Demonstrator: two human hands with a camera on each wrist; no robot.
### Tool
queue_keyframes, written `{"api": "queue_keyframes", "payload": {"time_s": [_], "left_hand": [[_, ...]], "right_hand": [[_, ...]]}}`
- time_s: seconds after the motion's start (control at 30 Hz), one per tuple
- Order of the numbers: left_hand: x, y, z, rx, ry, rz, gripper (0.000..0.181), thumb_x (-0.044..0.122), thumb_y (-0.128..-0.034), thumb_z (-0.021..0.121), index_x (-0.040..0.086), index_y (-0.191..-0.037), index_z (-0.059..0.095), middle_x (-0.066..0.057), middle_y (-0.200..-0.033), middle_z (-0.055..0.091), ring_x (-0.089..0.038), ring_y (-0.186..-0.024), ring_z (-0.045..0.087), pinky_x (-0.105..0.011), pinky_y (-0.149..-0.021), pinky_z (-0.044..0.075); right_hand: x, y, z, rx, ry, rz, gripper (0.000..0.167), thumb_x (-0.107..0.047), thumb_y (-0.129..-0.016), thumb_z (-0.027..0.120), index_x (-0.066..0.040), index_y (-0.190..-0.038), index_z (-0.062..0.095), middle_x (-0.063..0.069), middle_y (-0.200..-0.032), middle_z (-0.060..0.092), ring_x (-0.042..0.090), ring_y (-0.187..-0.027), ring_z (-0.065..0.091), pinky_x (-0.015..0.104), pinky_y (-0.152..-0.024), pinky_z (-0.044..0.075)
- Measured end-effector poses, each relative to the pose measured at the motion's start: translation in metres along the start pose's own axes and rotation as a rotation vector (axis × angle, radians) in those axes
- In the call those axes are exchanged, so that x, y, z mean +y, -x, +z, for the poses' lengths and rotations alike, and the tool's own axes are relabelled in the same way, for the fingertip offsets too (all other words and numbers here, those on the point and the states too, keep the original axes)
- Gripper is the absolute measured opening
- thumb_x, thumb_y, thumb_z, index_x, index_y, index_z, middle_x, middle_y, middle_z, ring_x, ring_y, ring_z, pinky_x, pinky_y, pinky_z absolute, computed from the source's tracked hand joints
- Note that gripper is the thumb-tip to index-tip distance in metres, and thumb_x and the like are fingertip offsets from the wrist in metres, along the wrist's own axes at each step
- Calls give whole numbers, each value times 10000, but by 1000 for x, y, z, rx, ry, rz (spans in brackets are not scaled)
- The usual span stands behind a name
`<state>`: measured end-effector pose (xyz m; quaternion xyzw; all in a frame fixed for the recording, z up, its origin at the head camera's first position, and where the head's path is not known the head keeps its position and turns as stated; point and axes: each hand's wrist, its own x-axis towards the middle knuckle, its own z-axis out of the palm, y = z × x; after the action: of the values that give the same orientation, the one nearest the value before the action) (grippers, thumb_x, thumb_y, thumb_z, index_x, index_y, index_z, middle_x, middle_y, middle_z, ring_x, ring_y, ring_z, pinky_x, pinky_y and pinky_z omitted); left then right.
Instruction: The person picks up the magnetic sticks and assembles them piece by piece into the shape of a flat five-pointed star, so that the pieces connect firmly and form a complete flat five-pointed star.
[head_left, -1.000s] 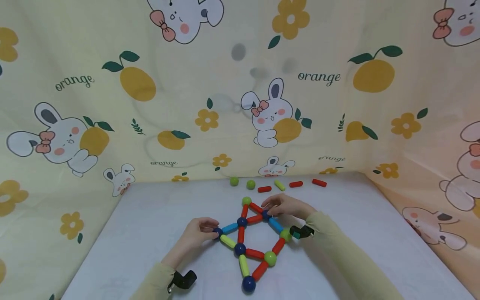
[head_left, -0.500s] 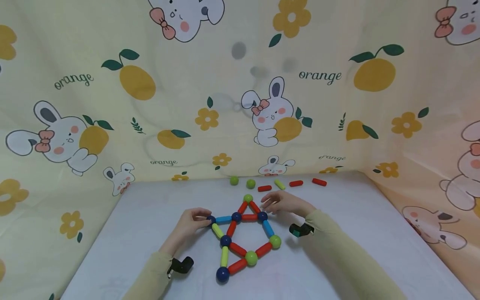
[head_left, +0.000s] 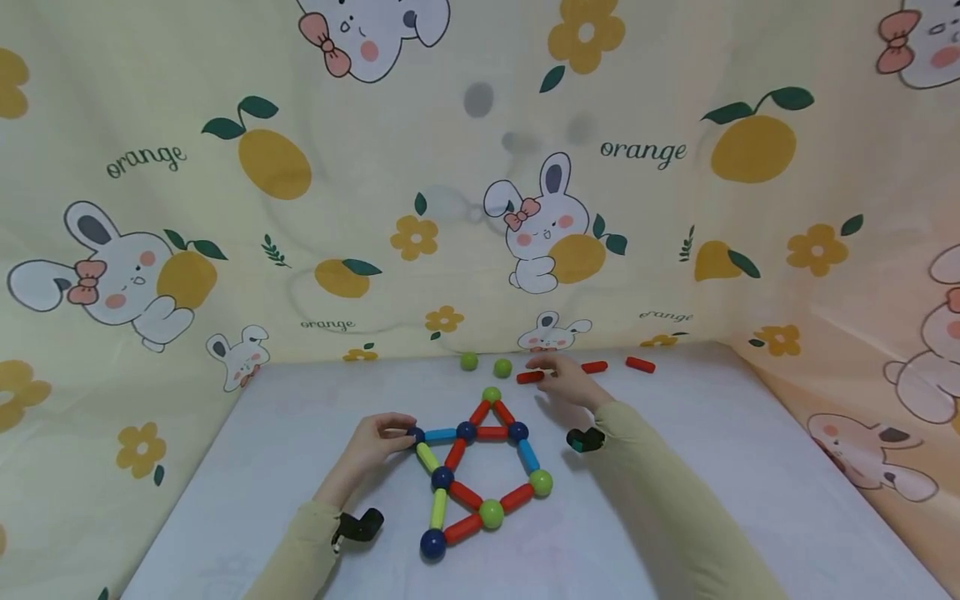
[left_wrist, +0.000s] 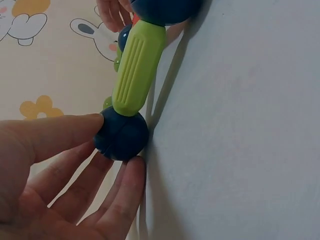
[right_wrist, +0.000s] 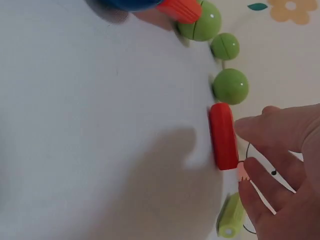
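Note:
A flat figure of red, blue and yellow-green rods joined by balls lies on the white table. At its left corner my left hand holds a dark blue ball between thumb and fingers; a yellow-green rod runs from that ball. My right hand is over the loose pieces at the back, fingers slightly bent and spread. Its thumb is close by a red rod; whether they touch I cannot tell. A loose yellow-green rod lies near the fingertips, hidden behind the hand in the head view.
Two loose green balls lie left of the right hand. Farther right are two more red rods, one being the rightmost rod. A printed cloth hangs behind the table's back edge.
The figure has shifted left and turned, the left hand staying on its corner ball. My right hand has left the figure's upper right ball and moved back to the loose rods.

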<state>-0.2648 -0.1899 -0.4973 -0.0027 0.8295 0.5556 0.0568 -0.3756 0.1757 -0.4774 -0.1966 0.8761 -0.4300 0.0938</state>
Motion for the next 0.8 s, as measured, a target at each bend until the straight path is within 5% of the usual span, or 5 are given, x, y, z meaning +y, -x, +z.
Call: {"api": "queue_keyframes", "payload": {"time_s": [0.8], "left_hand": [[-1, 0, 2, 12, 15, -24, 285, 67, -847, 712, 55, -1130, 680, -56, -1119, 657, -256, -1044, 608, -417, -892, 503]], "right_hand": [[10, -2, 20, 13, 63, 86, 335, 30, -881, 617, -167, -1149, 658, 0, -1124, 592, 227, -1061, 497, 413, -951, 442]]}}
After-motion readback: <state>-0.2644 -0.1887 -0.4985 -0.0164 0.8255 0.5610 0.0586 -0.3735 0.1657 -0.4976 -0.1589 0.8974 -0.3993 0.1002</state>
